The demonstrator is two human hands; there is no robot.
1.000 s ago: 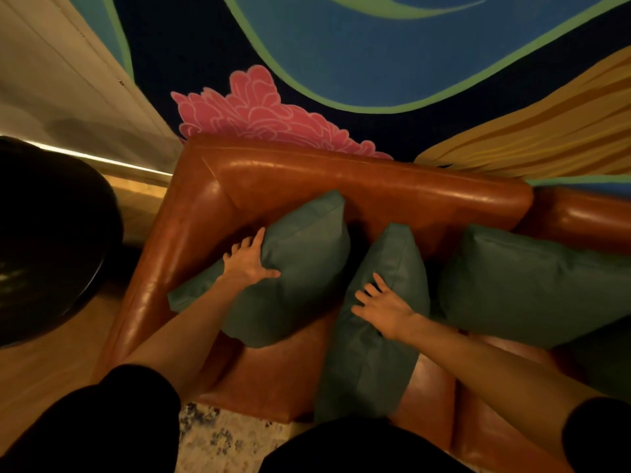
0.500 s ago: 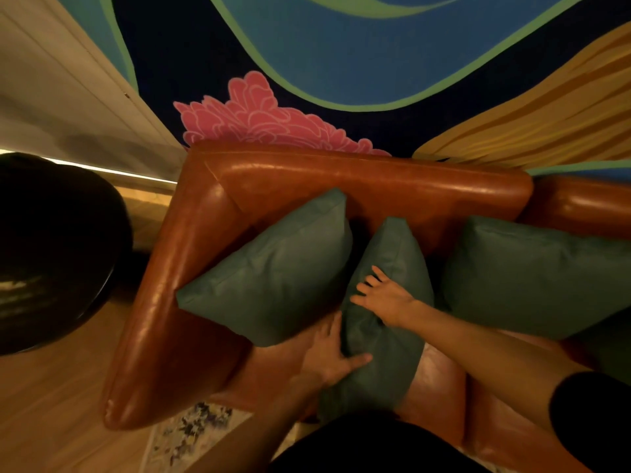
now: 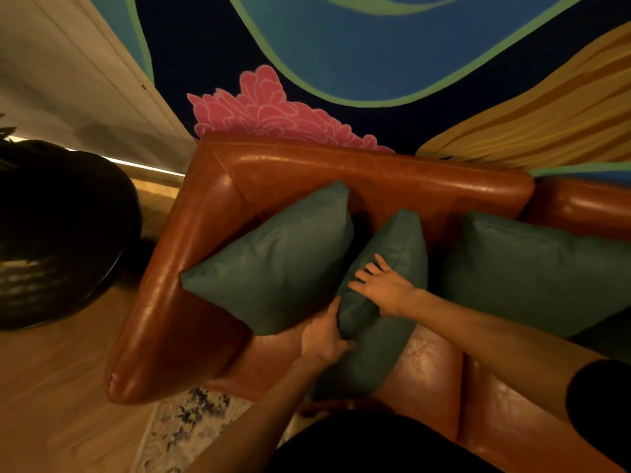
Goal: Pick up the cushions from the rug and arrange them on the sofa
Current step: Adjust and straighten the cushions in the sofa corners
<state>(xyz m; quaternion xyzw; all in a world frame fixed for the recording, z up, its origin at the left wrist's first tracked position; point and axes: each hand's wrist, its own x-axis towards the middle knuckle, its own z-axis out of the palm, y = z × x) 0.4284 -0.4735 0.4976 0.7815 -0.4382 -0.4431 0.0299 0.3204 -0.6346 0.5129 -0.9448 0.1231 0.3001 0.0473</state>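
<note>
1. The middle cushion (image 3: pixel 386 302) stands on edge on the sofa (image 3: pixel 375 172) seat, between the corner cushion (image 3: pixel 276 264) and the right cushion (image 3: pixel 532 268), likely so it can be turned to face forward.
2. The left hand (image 3: pixel 324 336) clenches its left edge, fingers wrapped behind it to steady it.
3. The right hand (image 3: pixel 384 288) lies flat on top, fingers spread and grasping nothing, pressing it down.
4. No cushion shows on the visible rug (image 3: pixel 191 414).

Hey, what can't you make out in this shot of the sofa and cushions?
All head view:
- Rug: only a blurred strip shows; the left arm and dark clothing cover the rest, so leftover cushions can't be ruled out.
- Right cushion: cut off by the frame's right edge.
- Left hand: fingertips hidden behind the middle cushion.
</note>
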